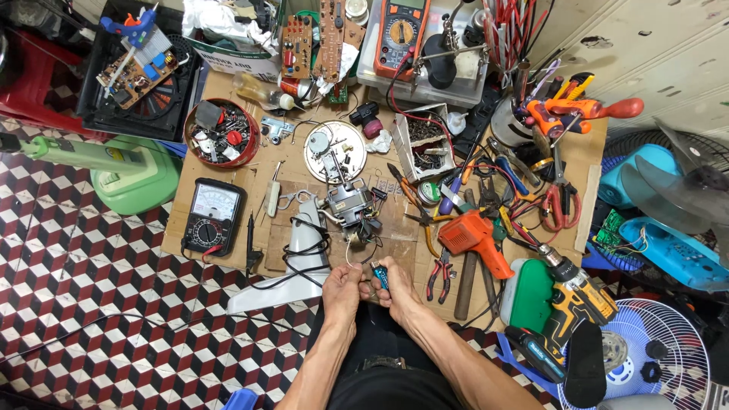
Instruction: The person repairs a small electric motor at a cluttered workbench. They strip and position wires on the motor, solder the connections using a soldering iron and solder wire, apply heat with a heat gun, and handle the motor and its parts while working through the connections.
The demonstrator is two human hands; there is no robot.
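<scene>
Cluttered cardboard tabletop (pixel 228 163): my left hand (pixel 343 287) pinches a thin wire (pixel 348 257) off the fan motor (pixel 349 206), right hand (pixel 395 285) fingers grip a blue lighter (pixel 380 275); wire work unfinished.

blue lighter (pixel 380 275), orange soldering gun (pixel 472 238), red-white-black cube-patterned floor (pixel 83 281)

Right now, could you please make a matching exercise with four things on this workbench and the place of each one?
Things:
1. blue lighter
2. black meter
3. red bowl
4. yellow drill

Places:
A. far left, full of small parts
B. right edge, beside a green case
C. in the right hand
D. left side, below the bowl

Pairs: 1-C, 2-D, 3-A, 4-B
</scene>
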